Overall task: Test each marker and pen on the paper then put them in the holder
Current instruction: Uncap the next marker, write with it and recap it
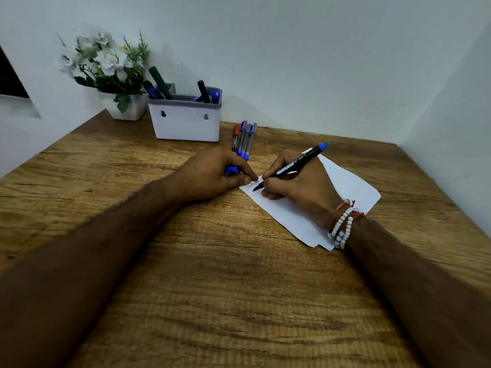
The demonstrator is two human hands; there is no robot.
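My right hand (295,184) grips a black marker (297,164) with a blue end, its tip touching the near-left corner of the white paper (348,187), where scribbles show. My left hand (212,173) rests on the table with a fingertip pressing the paper's corner and a blue cap (231,169) held in its fingers. Behind the hands lie a red-capped marker (235,136) and three blue pens (247,139) side by side. The white holder (186,120) with a grey rim stands at the back, with several markers and pens inside.
A white pot of white flowers (106,67) stands left of the holder, against the wall. The wooden table (212,274) meets walls at the back and on the right. Beaded bracelets circle my right wrist (342,224).
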